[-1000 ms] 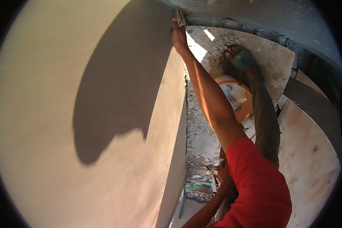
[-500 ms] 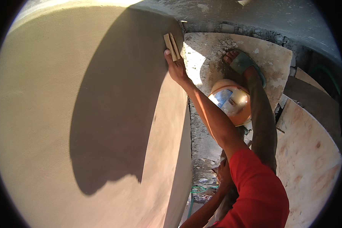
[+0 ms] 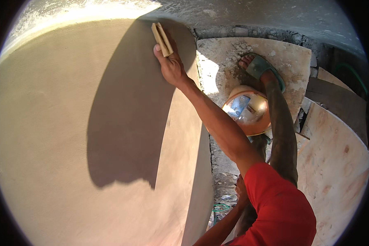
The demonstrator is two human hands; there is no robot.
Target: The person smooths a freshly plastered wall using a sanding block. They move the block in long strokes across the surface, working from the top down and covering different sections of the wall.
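My right hand (image 3: 171, 67) is closed on a tan, grooved plastering float (image 3: 162, 40), with the thumb on its left side and the other fingers mostly hidden. The float lies against the smooth beige plastered surface (image 3: 49, 123), near its far edge and inside a large dark shadow. Lower down, my left hand (image 3: 241, 192) rests against my bent leg, partly covered by the red sleeve of my right arm. Its fingers are too hidden to read.
An orange-rimmed bucket (image 3: 258, 130) with a blue item and other things inside stands between my legs. My sandalled foot (image 3: 260, 67) is on a dusty board (image 3: 291, 53). A stained sheet (image 3: 332, 164) lies at the right. A grey wall (image 3: 250, 14) curves along the back.
My right hand has carried the float leftward across the plastered surface, away from the corner by the board. My left hand stays by my leg. The view has shifted slightly.
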